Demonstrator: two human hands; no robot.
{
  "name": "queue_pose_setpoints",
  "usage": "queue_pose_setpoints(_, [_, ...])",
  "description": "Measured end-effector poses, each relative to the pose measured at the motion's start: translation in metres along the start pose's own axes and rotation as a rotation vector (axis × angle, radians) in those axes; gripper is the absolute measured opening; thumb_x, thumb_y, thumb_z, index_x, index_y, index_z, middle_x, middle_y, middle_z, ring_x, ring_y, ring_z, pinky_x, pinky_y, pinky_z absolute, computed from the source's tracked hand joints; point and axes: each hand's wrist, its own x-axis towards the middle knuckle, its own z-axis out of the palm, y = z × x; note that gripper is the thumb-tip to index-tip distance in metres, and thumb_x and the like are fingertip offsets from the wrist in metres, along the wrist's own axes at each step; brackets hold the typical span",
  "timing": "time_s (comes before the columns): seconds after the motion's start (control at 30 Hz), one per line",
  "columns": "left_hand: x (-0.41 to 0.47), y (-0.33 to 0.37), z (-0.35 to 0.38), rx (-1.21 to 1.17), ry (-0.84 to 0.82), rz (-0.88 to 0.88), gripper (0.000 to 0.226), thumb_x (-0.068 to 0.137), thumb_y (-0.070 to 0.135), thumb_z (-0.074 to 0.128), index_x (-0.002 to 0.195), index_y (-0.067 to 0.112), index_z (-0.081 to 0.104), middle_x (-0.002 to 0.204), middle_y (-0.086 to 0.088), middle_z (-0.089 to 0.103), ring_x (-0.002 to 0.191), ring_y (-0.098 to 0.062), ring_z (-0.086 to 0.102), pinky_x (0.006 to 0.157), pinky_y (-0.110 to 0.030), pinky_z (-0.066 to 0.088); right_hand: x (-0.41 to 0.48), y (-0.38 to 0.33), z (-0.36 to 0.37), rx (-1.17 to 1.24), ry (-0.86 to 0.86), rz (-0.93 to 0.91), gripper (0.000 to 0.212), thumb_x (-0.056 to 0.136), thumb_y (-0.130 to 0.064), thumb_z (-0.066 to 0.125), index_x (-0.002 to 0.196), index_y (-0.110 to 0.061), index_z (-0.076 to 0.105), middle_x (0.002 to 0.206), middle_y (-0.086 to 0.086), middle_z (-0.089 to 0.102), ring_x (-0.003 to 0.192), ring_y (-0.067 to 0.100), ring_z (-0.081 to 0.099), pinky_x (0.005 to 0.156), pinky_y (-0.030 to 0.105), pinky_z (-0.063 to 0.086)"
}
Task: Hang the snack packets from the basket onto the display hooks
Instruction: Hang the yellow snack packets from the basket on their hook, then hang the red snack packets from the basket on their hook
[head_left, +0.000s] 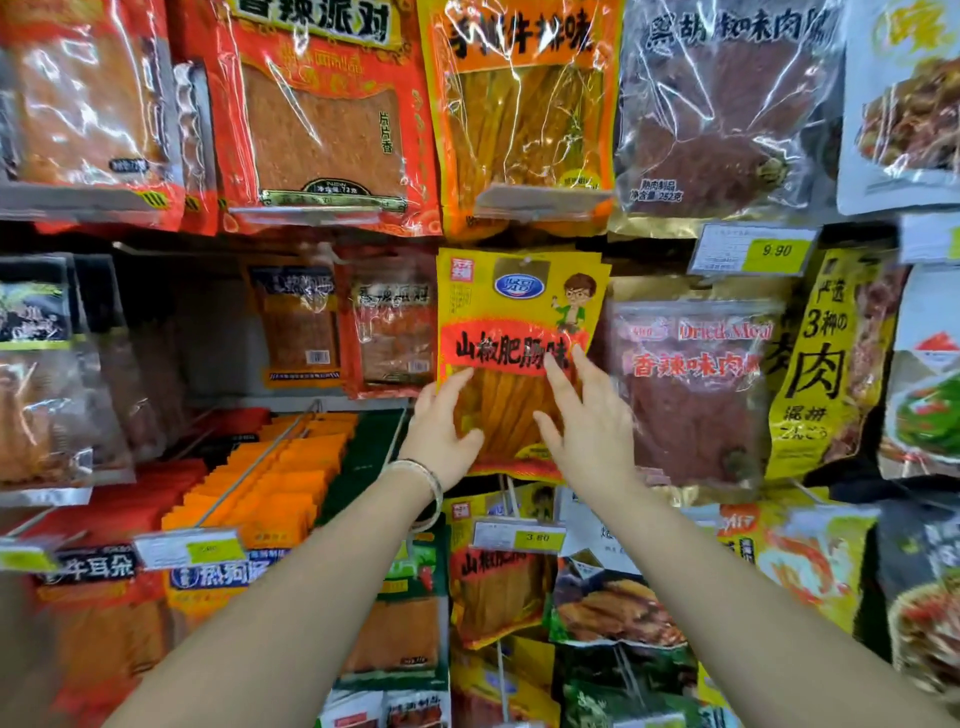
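My forearms enter from the lower edge, with a bangle (423, 486) on the left wrist. Left hand (441, 428): fingers spread and nearly straight, lying flat on the lower left of the yellow packet (519, 312). Right hand (587, 431): fingers straight, tips on the packet's red band. The packet is upright in the middle row, between the red packets (389, 322) and the dried-meat pack (691, 384). Its hook is probably hidden behind its top edge.

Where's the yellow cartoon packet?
Head view, centre: the yellow packet, between a red packet leftward and the Dried Meat packet; left hand and right hand touch it.
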Motion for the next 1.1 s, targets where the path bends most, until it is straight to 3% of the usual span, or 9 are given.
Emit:
queue_pose_setpoints(0.17, [-0.006,0.005,0.004,-0.037,-0.029,-0.062,0.07,0.089,0.014,0.053,0.147,0.033,0.02,0.149,-0.007,0.025,0.137,-0.015,0.021,0.102,-0.021,0.017,-0.009,-0.011,0.0,-0.005,-0.069,0.058,0.068,0.092,-0.02,0.053,0.151,-0.02,0.019,0.158,0.013,0.01,0.142,0.031,0.02,0.105,0.05,0.031])
queue_pose_setpoints(0.3, [-0.03,-0.001,-0.001,-0.027,-0.041,-0.097,0.065,0.092,0.018,0.052,0.148,0.026,0.022,0.154,-0.005,0.022,0.142,-0.016,0.016,0.111,-0.022,0.014,-0.037,-0.039,-0.007,0.18,0.045,0.103,0.039,0.084,-0.017,0.062,0.122,-0.014,0.059,0.134,0.015,0.045,0.123,0.035,0.039,0.098,0.045,0.033])
queue_pose_setpoints(0.4, [-0.07,-0.014,-0.014,-0.015,0.065,-0.145,0.056,0.092,0.02,0.054,0.144,0.017,0.034,0.154,-0.006,0.022,0.144,-0.018,0.015,0.117,-0.036,0.018,-0.068,-0.065,-0.001,0.385,-0.033,0.085,0.024,0.084,-0.02,0.062,0.107,-0.015,0.063,0.112,0.005,0.055,0.107,0.026,0.049,0.09,0.035,0.037])
queue_pose_setpoints(0.53, [-0.173,-0.062,-0.037,-0.092,0.251,-0.197,0.033,0.086,0.001,0.057,0.118,0.008,0.06,0.113,-0.01,0.057,0.102,-0.016,0.053,0.09,-0.015,0.039,-0.136,-0.105,0.026,0.647,-0.313,0.089,0.014,0.087,-0.019,0.06,0.1,-0.018,0.06,0.092,-0.008,0.049,0.085,0.012,0.051,0.073,0.026,0.039])
queue_pose_setpoints(0.67, [-0.325,-0.126,-0.045,-0.242,0.242,-0.742,0.021,0.089,-0.003,0.054,0.108,0.004,0.061,0.081,-0.002,0.052,0.061,0.0,0.048,0.057,-0.003,0.037,-0.243,-0.154,0.064,0.773,-0.769,0.212,0.014,0.085,-0.005,0.063,0.099,-0.005,0.06,0.08,-0.003,0.051,0.07,0.012,0.049,0.071,0.025,0.04])
queue_pose_setpoints(0.87, [-0.567,-0.171,-0.066,-0.443,0.187,-1.521,0.027,0.097,0.006,0.043,0.074,0.019,0.048,0.074,-0.004,0.047,0.062,-0.014,0.041,0.049,-0.021,0.031,-0.406,-0.223,0.085,0.558,-1.471,0.301,0.007,0.089,-0.004,0.059,0.089,-0.011,0.056,0.069,-0.005,0.047,0.068,0.014,0.046,0.058,0.01,0.038])
queue_pose_setpoints(0.93, [-0.628,-0.166,-0.077,-0.43,0.151,-1.64,0.026,0.097,0.005,0.045,0.076,0.017,0.055,0.073,-0.005,0.052,0.06,-0.016,0.047,0.046,-0.019,0.038,-0.449,-0.246,0.085,0.447,-1.638,0.195,0.023,0.091,-0.006,0.056,0.07,-0.012,0.052,0.061,-0.002,0.045,0.061,0.013,0.043,0.05,0.012,0.031])
queue_pose_setpoints(1.03, [-0.696,-0.169,-0.094,-0.431,0.114,-1.76,0.027,0.093,0.004,0.051,0.073,0.011,0.066,0.068,-0.01,0.058,0.064,-0.017,0.053,0.055,-0.021,0.04,-0.5,-0.281,0.079,0.346,-1.839,0.143,0.019,0.091,-0.005,0.054,0.075,-0.006,0.063,0.075,0.009,0.057,0.08,0.016,0.05,0.071,0.026,0.039])
queue_pose_setpoints(1.1, [-0.724,-0.176,-0.11,-0.388,0.07,-1.78,0.013,0.091,0.005,0.056,0.097,0.003,0.067,0.085,-0.011,0.059,0.075,-0.018,0.053,0.062,-0.022,0.041,-0.524,-0.304,0.076,0.313,-1.936,0.073,0.028,0.091,-0.006,0.053,0.065,-0.016,0.055,0.071,0.008,0.053,0.079,0.017,0.048,0.07,0.028,0.037])
